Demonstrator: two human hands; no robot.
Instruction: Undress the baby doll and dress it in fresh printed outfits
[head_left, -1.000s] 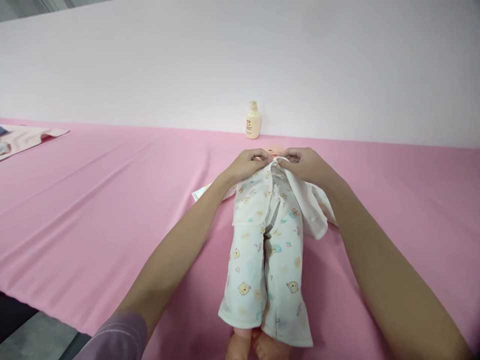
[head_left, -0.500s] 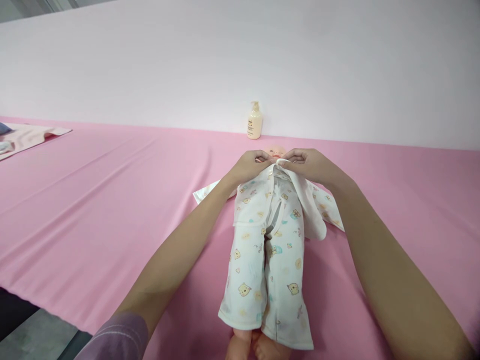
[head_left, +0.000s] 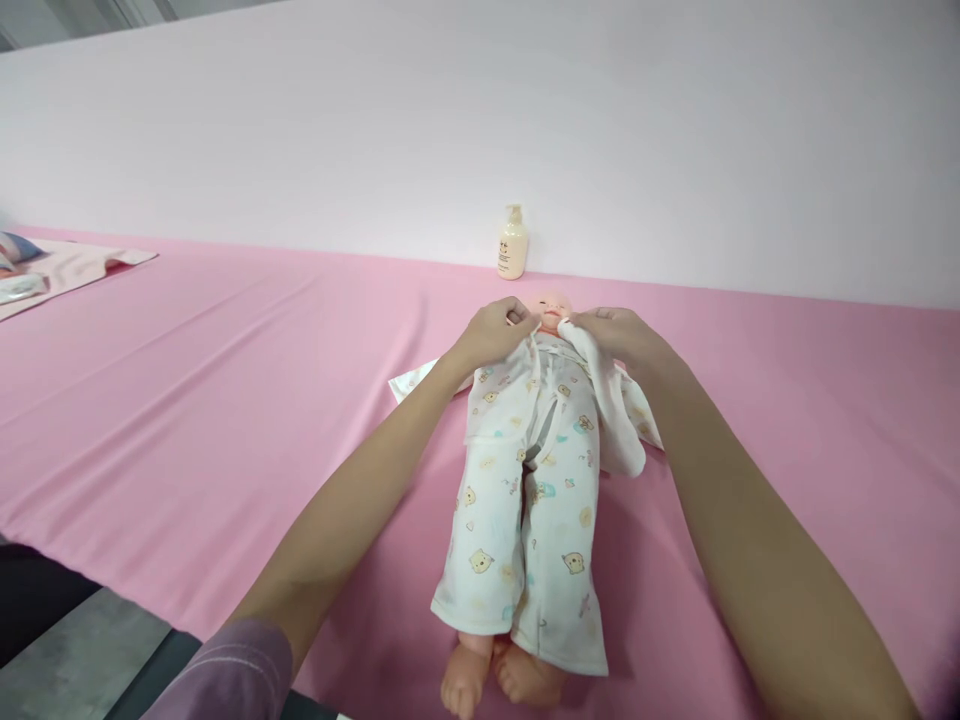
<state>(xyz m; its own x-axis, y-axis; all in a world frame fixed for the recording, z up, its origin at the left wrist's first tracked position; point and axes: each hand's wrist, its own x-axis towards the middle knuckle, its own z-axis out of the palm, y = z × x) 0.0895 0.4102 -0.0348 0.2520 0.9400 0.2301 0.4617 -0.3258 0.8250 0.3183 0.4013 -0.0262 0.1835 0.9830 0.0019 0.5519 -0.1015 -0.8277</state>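
A baby doll [head_left: 553,306] lies on its back, its head towards the wall and its bare feet towards me. It wears white printed trousers [head_left: 487,540] and a matching baby shirt [head_left: 499,405] whose front is parted at the top. My left hand [head_left: 497,332] pinches the shirt's left front edge near the neck. On the other side, my right hand [head_left: 616,332] grips the right front edge by the collar, and that panel hangs folded back with its plain inside showing. The shirt's sleeves spread out to both sides, partly behind my forearms.
A cream pump bottle [head_left: 513,245] stands against the white wall [head_left: 712,150], just beyond the doll's head. Pink cloth [head_left: 225,400] covers the table. At the far left lies a pale pink mat [head_left: 90,262] with folded items on it. The table's front edge shows at lower left.
My hands have moved apart at the doll's neck, drawing the two collar edges away from each other. More of the doll's face and neck shows. The view has shifted slightly.
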